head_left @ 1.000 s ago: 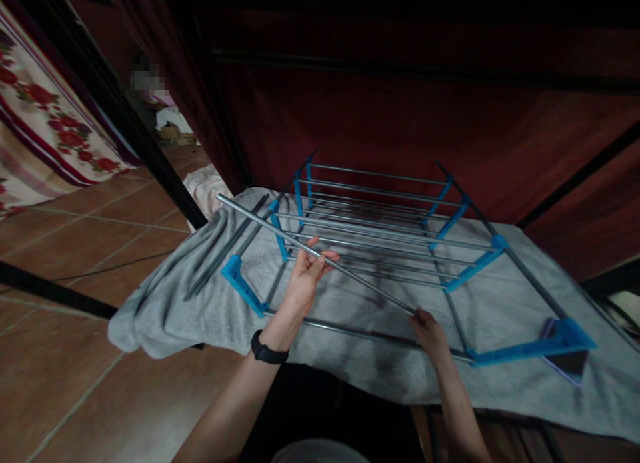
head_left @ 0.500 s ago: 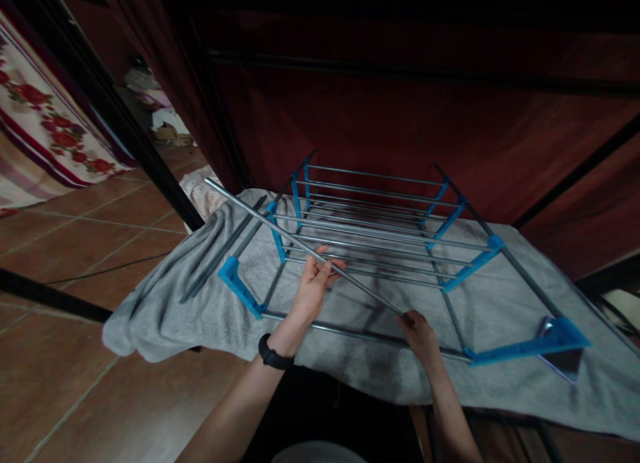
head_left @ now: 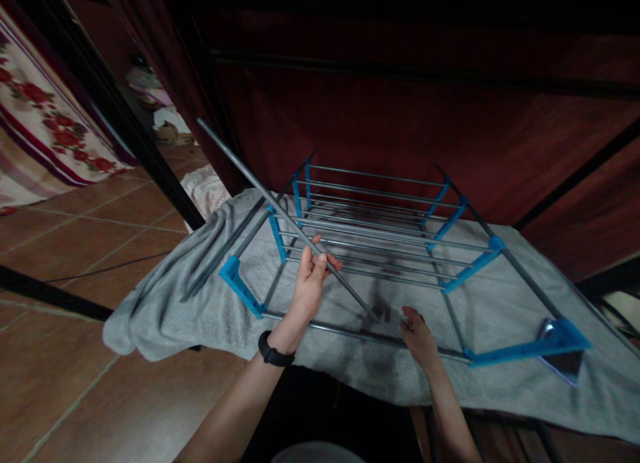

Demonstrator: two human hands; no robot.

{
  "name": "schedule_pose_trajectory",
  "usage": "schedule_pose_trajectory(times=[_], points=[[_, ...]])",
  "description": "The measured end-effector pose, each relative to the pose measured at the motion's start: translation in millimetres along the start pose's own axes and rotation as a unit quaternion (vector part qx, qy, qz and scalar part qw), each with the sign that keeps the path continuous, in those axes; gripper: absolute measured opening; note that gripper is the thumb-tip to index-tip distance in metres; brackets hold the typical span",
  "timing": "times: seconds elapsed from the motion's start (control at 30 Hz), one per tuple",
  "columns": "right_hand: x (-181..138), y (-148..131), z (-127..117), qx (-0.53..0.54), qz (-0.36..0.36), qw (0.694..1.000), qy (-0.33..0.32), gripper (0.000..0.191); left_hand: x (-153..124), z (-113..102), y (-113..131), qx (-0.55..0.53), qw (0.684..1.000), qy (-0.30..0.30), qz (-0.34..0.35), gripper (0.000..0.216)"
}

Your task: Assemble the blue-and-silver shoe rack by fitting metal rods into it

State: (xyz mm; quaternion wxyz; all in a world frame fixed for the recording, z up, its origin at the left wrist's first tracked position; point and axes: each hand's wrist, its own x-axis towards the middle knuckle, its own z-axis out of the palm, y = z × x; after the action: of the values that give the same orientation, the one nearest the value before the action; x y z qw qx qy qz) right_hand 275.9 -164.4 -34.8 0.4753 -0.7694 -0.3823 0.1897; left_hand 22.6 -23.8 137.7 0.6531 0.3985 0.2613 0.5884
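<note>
My left hand (head_left: 310, 279), with a black band on the wrist, is closed around the middle of a long grey metal rod (head_left: 250, 180). The rod slants from high at the back left down to a free end near the towel. My right hand (head_left: 417, 331) sits just right of that end, fingers loosely apart and holding nothing, over the front bar of a rack (head_left: 380, 233). The rack has grey rods and blue plastic joints and lies flat on a grey towel (head_left: 165, 303).
Two spare dark rods (head_left: 223, 249) lie on the towel left of the rack. Dark red fabric panels (head_left: 400, 109) with black poles stand behind. Left is brown tiled floor (head_left: 75, 229), a slanting black pole (head_left: 125, 123) and a floral cloth (head_left: 30, 116).
The rod's far end has swung upward and its near end has slid left. My right hand has let go of the near end and opened beside it.
</note>
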Motion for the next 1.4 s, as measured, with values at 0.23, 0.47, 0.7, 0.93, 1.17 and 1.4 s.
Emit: schedule_pose_trajectory(times=[0.23,0.47,0.7,0.93,1.17,1.4], points=[[-7,-18,8,0.033,-0.032,0.998,-0.05,0.038,1,7,8,-0.006,1.0,-0.019,0.013,0.056],[-21,-40,23,0.015,-0.046,0.988,-0.145,0.036,1,11,3,0.004,0.999,-0.033,0.019,0.055],[-24,-46,37,-0.054,-0.055,0.987,-0.143,0.027,-1,16,-3,0.032,0.998,-0.055,0.027,0.053],[-26,-60,44,-0.056,-0.051,0.985,-0.155,0.028,-9,14,-25,0.115,0.989,-0.092,0.014,0.049],[-26,-55,52,-0.004,-0.062,0.987,-0.15,0.032,-13,14,-25,0.192,0.974,-0.112,0.038,0.05],[-19,-51,45,0.045,-0.066,0.988,-0.132,0.037,-3,19,-9,0.265,0.948,-0.135,0.113,0.051]])
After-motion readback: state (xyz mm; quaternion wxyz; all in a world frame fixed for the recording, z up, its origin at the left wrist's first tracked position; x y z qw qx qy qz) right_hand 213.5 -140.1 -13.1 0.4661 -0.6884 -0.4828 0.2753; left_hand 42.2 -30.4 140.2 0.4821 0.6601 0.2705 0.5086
